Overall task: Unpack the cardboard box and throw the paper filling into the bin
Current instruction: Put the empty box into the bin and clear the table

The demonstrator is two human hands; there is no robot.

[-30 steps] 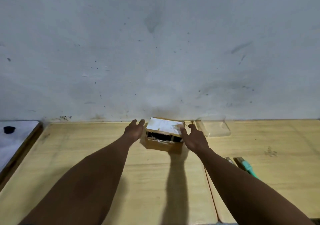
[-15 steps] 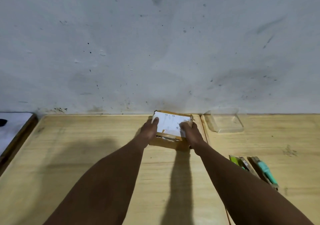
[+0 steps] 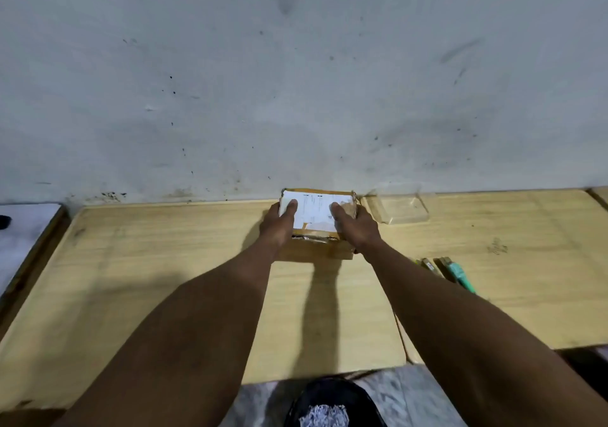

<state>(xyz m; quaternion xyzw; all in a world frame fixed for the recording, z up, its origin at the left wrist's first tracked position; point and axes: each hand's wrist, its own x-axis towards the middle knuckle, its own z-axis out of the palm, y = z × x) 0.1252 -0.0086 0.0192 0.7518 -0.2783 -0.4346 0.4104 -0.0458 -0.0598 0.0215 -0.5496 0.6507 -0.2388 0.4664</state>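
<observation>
A small brown cardboard box (image 3: 316, 249) with a white label on its lid stands on the wooden table (image 3: 164, 278), close to the wall. My left hand (image 3: 279, 226) grips its left side, fingers lying on the lid. My right hand (image 3: 353, 229) holds the right side the same way. A narrow dark gap shows under the lid at the front. On the floor below the table's near edge stands a black bin (image 3: 332, 403) with shredded white paper inside.
A clear plastic tray (image 3: 399, 207) lies just right of the box by the wall. Several pens or markers (image 3: 450, 272), one teal, lie to the right. A second table surface (image 3: 526, 262) adjoins on the right. A white surface (image 3: 23, 235) sits at far left.
Both hands went from beside the box to gripping it, fingers now on the lid. The raised lid has come down. The view has tilted down, so the bin now shows.
</observation>
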